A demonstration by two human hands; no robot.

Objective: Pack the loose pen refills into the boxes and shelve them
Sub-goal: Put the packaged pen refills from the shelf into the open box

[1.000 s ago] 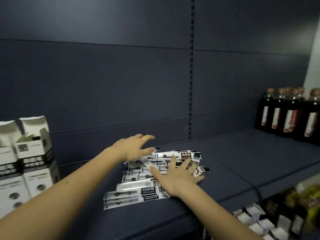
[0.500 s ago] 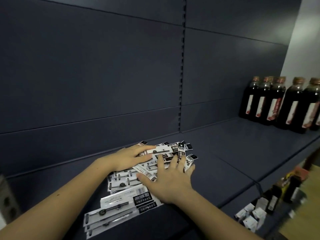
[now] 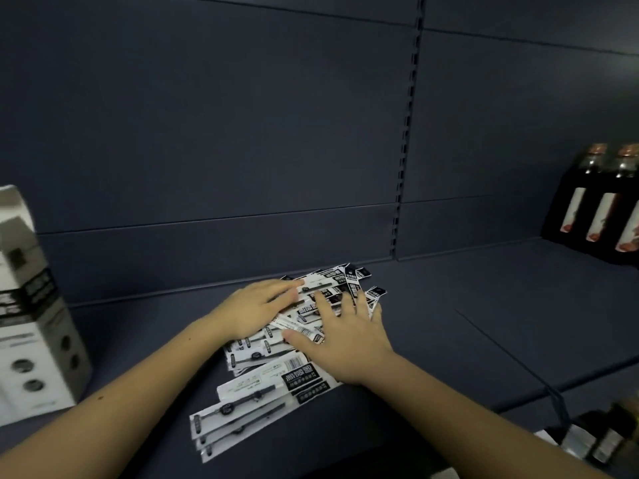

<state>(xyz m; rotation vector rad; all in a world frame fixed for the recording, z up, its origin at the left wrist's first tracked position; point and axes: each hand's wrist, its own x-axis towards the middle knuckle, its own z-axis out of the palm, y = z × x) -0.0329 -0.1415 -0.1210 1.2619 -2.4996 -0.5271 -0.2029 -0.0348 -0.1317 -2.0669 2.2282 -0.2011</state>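
A loose pile of pen refill packets, clear sleeves with black-and-white labels, lies spread on the dark shelf. My left hand lies flat on the pile's far left part, fingers straight and pointing right. My right hand presses on the pile's middle with its fingers spread. Several packets stick out toward me below both hands. White refill boxes with black print stand stacked at the left edge of the shelf, blurred.
Dark bottles with white and red labels stand at the back right of the shelf. Small packaged goods show on a lower shelf at the bottom right. The shelf's back wall rises right behind the pile.
My left hand came down from above the pile onto it, and both hands now lie flat on the packets. The camera has swung back left, so the white boxes show again.
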